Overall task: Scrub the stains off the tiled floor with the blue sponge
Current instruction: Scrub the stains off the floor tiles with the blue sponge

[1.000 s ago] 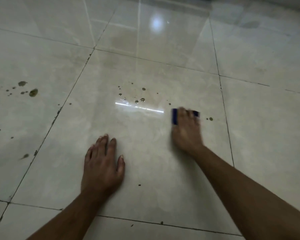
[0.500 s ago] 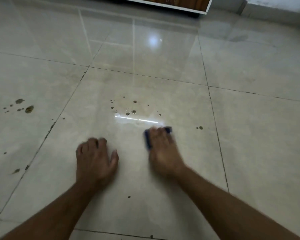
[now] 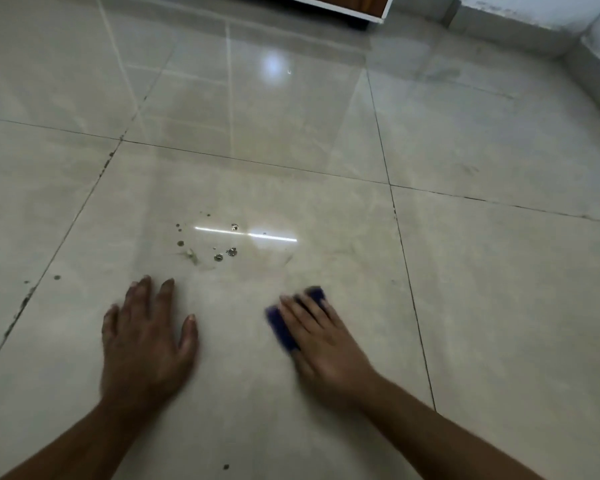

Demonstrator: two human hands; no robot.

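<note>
Blue sponge (image 3: pixel 282 329): lower centre-right of frame, flat on floor (image 3: pixel 499 306), dark blue-purple, blurred; only left edge and far corner show past fingers.
Right hand (image 3: pixel 321 344): lies on top of sponge, fingers straight, pressing it down.
Left hand (image 3: pixel 146 341): lower left-centre, palm flat on tile, fingers spread, holds nothing.
Stains (image 3: pixel 219 252): small dark spots clustered mid-frame, above and btwn the hands, apart from sponge; few specks along left grout line.
Cabinet base (image 3: pixel 343 5): top edge, white trim.
</note>
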